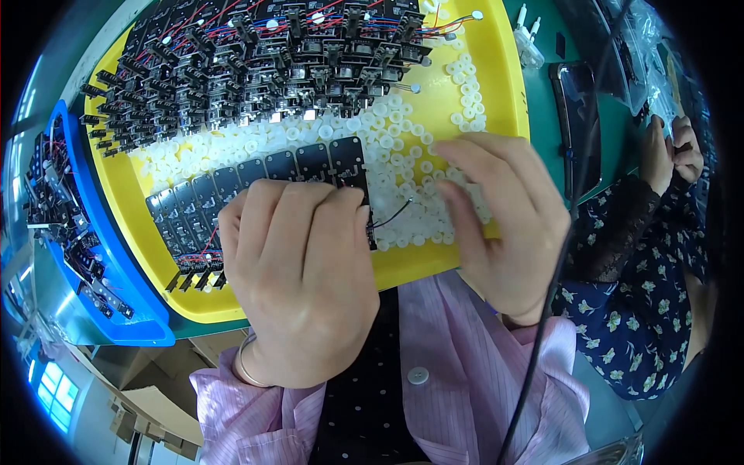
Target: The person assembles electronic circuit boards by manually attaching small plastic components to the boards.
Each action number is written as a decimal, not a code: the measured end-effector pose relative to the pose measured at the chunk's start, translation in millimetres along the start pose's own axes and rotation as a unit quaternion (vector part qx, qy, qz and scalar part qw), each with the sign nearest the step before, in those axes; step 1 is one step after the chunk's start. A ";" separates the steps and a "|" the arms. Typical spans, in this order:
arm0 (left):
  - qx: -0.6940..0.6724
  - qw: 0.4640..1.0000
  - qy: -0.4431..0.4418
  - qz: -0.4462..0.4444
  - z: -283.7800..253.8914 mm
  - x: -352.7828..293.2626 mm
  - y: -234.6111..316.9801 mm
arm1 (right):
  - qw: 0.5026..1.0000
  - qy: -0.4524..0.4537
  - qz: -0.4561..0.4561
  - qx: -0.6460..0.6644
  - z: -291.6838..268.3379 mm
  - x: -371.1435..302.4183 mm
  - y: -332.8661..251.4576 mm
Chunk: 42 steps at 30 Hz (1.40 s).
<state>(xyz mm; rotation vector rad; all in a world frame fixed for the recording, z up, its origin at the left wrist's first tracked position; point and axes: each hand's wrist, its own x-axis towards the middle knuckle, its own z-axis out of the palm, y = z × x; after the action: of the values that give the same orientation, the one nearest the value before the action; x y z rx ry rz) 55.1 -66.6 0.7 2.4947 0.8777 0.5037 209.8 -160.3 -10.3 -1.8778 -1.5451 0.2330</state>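
Note:
My left hand [302, 271] is closed, its fingers curled down over a row of black circuit boards [314, 157] in a yellow tray [508, 85]. Whatever its fingertips grip is hidden beneath them. A short black wire [394, 214] sticks out to the right of that hand, over the loose white plastic washers [399, 128]. My right hand [508, 221] hovers by the tray's right side with thumb and fingers apart. Nothing shows between them.
Several rows of upright boards with red and blue wires [263, 70] fill the tray's far part. A blue bin [116, 271] of boards stands left. At right lie a dark phone [580, 128] and white nozzle-like pieces [528, 39]. A hanging cable [554, 271] crosses before a co-worker's hands [670, 155].

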 end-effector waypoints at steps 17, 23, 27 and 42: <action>0.043 0.993 -0.048 0.094 22.7 4.0 16.3 | 0.987 -0.127 0.033 -0.088 -6.1 -5.0 -10.0; -0.109 0.994 -0.005 0.015 5.6 -8.2 8.4 | 0.994 -0.107 0.001 0.019 -9.4 -8.2 5.9; -0.178 0.983 -0.002 0.053 7.1 -14.0 -2.2 | 0.984 -0.046 0.035 0.170 -9.9 -10.8 3.4; -0.140 0.988 0.005 0.068 3.1 4.5 2.9 | 0.873 0.009 0.224 0.433 -15.9 -13.4 0.1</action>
<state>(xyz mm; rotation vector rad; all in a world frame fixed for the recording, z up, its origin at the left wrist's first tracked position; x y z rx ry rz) 61.3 -66.6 0.4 2.3024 0.5963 0.6371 214.7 -178.8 -2.2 -1.4306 -0.7300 0.9415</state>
